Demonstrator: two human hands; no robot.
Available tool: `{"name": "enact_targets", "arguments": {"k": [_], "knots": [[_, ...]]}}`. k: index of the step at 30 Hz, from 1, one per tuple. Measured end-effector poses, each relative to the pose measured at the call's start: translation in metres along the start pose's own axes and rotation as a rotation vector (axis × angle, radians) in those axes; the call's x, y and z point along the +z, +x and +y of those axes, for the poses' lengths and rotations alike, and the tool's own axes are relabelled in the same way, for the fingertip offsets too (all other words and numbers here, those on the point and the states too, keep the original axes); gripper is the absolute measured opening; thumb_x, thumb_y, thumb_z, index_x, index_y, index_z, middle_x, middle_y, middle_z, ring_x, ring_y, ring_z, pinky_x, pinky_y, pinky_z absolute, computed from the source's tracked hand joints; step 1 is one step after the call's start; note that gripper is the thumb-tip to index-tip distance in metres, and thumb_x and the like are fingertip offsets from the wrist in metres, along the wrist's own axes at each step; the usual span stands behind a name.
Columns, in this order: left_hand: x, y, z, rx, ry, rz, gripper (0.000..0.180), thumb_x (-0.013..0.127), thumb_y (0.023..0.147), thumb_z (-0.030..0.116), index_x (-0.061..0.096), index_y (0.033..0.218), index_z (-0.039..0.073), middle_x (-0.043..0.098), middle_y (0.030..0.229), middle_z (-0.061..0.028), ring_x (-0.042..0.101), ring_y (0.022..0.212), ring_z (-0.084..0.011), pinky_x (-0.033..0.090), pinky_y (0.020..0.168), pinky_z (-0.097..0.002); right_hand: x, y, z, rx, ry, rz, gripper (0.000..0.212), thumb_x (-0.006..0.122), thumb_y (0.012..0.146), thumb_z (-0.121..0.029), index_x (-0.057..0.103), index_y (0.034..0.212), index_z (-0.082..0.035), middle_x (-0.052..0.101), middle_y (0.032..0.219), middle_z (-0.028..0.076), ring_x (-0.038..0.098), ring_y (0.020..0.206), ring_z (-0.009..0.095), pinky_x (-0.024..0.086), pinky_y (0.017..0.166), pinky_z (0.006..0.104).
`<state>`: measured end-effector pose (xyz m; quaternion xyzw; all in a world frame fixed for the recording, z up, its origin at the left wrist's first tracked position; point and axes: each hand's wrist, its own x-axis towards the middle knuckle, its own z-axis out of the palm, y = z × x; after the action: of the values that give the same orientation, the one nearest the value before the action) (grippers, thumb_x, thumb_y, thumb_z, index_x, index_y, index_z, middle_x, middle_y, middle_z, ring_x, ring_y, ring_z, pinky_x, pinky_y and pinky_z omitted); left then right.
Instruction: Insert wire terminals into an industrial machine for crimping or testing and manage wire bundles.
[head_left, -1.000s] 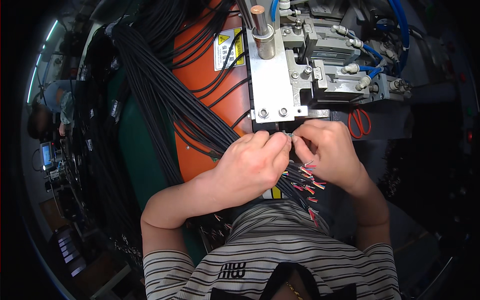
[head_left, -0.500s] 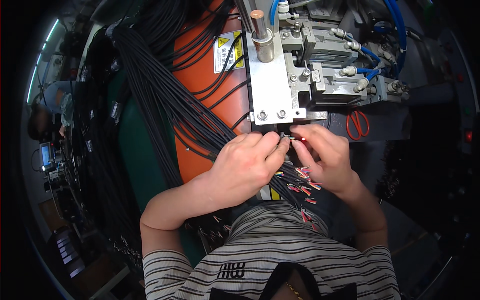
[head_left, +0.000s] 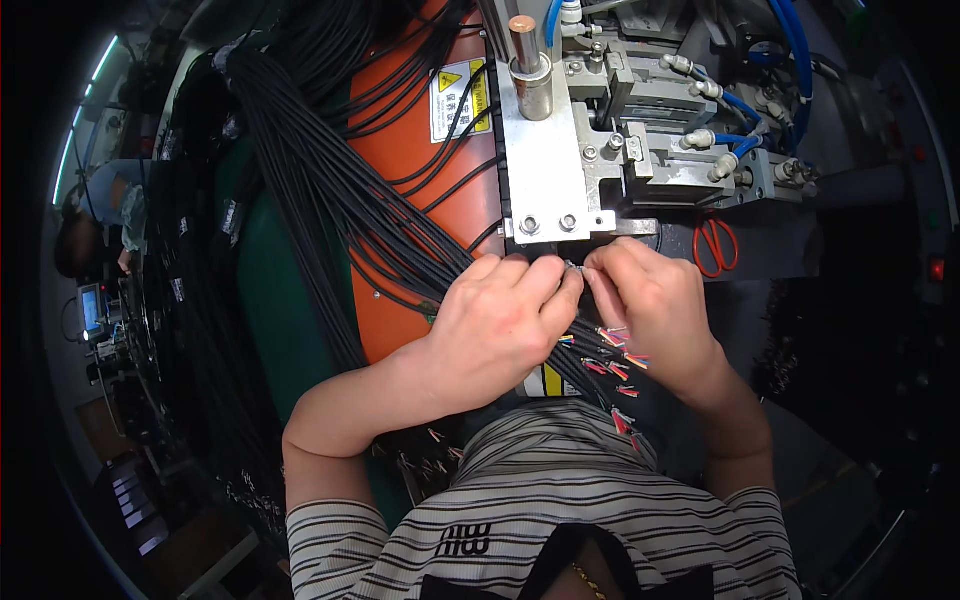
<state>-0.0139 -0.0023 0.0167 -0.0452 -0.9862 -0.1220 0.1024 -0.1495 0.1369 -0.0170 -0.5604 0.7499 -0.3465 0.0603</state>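
My left hand point(head_left: 505, 318) is closed on the end of a black cable, thumb and forefinger pinched close behind its tip. A short bit of greyish strands at the cable end point(head_left: 573, 266) shows between my hands, just below the metal plate's front edge. My right hand point(head_left: 655, 310) pinches those strands with thumb and forefinger. Beneath my hands hang several other black cables with stripped ends point(head_left: 618, 362), their red, yellow, blue and white wires fanned out. Much of the held cable is hidden behind my left hand.
A thick bundle of black cables point(head_left: 335, 180) lies over an orange machine cover point(head_left: 385, 290) at left. Ahead stand a metal plate point(head_left: 545, 180) with a post and pneumatic cylinders point(head_left: 680, 180) with blue hoses. Red-handled scissors point(head_left: 714, 248) lie at right. A person is at far left.
My right thumb and forefinger have closed together at the cable end. The coloured wire tips that showed between my hands are now out of sight, and greyish strands show instead.
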Motion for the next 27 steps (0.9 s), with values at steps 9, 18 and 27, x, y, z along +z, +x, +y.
{"name": "enact_targets", "arguments": {"k": [9,18,27], "knots": [[0.000,-0.035,-0.018,-0.134,-0.125,0.086,0.034,0.063,0.069,0.001,0.065,0.103,-0.003,0.058,0.093,-0.0109,0.056,0.084,-0.0278,0.046,0.073,-0.0382,0.005,-0.009,0.003,0.197,0.304,0.015,0.008,0.069,0.082,0.001,0.065,0.089,0.002,0.063,0.076,0.005,0.053,0.052,0.006,0.039,0.045,0.0219],[0.003,-0.024,-0.020,-0.058,-0.134,0.212,0.038,0.066,0.069,0.005,0.064,0.106,-0.003,0.059,0.085,-0.0099,0.058,0.076,-0.0261,0.046,0.067,-0.0367,-0.004,-0.017,-0.004,-0.070,0.686,-0.019,0.034,0.067,0.079,0.009,0.066,0.112,0.002,0.065,0.093,0.008,0.058,0.070,0.007,0.044,0.059,0.0186],[0.007,-0.027,-0.024,0.001,-0.255,0.118,0.040,0.073,0.076,0.015,0.062,0.112,-0.001,0.066,0.081,-0.0070,0.064,0.066,-0.0219,0.044,0.057,-0.0335,0.008,-0.023,-0.011,0.083,0.827,0.052,0.023,0.063,0.084,0.008,0.066,0.106,0.004,0.064,0.095,0.007,0.057,0.072,0.005,0.042,0.057,0.0174]]}}
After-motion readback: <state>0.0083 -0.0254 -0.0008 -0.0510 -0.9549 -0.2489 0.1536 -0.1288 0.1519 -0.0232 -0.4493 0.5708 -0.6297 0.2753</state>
